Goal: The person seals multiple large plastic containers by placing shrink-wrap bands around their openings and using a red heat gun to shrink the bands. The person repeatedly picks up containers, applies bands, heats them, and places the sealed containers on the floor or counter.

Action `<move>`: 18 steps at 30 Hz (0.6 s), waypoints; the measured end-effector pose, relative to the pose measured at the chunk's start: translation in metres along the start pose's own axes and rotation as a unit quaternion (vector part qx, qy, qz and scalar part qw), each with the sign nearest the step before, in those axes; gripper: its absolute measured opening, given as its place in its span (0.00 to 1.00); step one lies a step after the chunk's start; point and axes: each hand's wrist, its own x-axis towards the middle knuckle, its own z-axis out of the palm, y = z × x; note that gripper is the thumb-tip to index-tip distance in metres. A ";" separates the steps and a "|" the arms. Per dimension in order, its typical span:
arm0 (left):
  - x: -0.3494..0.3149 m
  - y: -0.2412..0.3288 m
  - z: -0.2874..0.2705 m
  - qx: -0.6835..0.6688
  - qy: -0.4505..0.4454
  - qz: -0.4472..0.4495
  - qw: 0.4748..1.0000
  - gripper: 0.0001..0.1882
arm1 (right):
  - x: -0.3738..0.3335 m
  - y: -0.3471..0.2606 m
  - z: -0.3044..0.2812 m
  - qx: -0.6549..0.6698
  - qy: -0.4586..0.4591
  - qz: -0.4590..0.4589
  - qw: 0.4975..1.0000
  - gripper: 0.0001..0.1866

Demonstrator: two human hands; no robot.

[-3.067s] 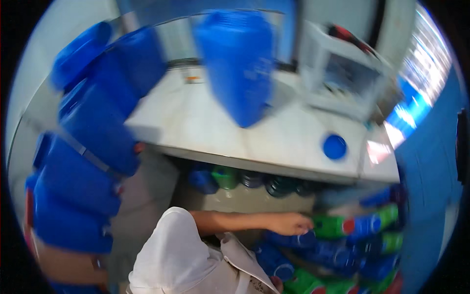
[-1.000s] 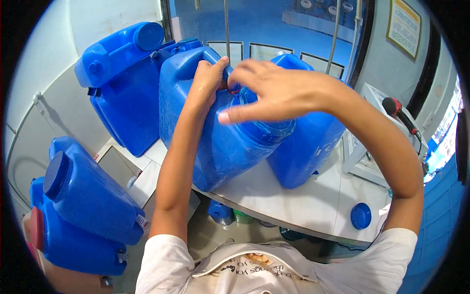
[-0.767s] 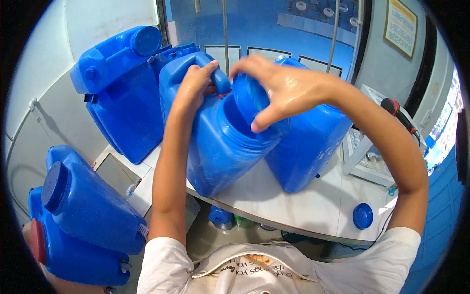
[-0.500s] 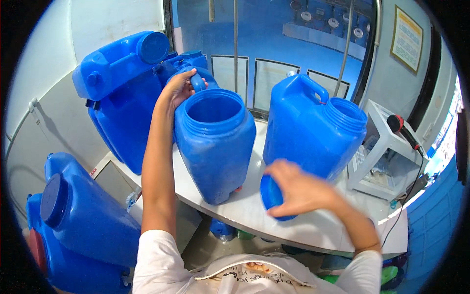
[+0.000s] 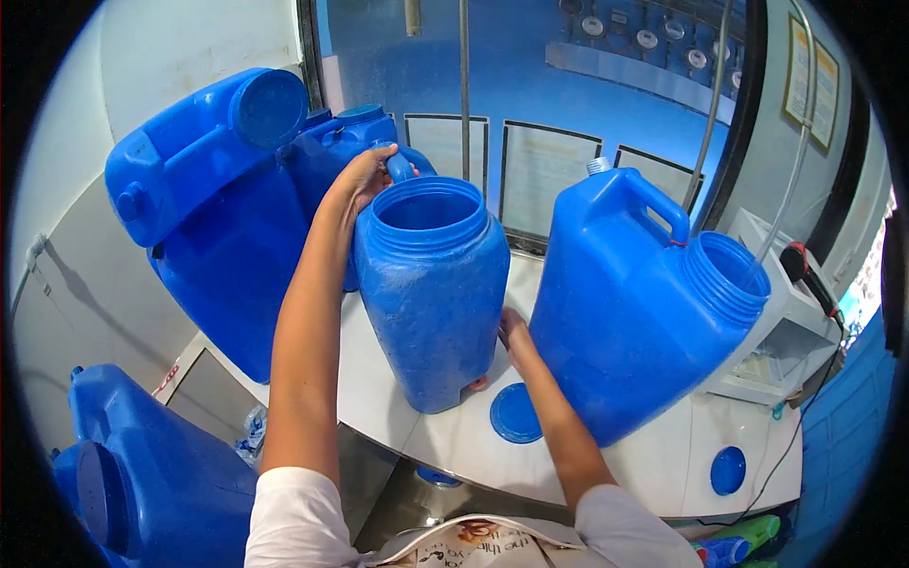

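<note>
A blue plastic jug with an uncapped, wide threaded mouth stands upright on the white table, in the middle of the head view. My left hand is closed around its handle on the far side. My right hand touches this jug low on its right side; its fingers are mostly hidden. To the right stands a larger blue jug, its wide mouth also uncapped. Below my right hand, a round blue lid lies flat on the table, near my right forearm.
More blue jugs stack at the back left, and another blue jug stands lower left. A small lid lies on the table's right. A thin pipe meets the right jug's mouth. A white rack stands beyond.
My right hand has left the round lid and moved to the middle jug's right side. The lid, tilted before, now lies flat. My left hand keeps its hold. The view has shifted.
</note>
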 end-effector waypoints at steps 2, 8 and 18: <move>0.017 0.000 0.019 -0.029 -0.056 0.001 0.998 0.18 | 0.068 0.023 -0.034 0.258 0.005 0.071 0.963 0.24; 0.002 0.000 -0.003 -0.056 -0.021 0.003 0.998 0.18 | 0.109 0.025 0.017 0.458 -0.167 0.026 0.873 0.41; 0.013 -0.002 0.015 -0.023 -0.039 0.035 0.998 0.19 | 0.058 -0.047 0.020 0.162 0.074 -0.073 0.981 0.32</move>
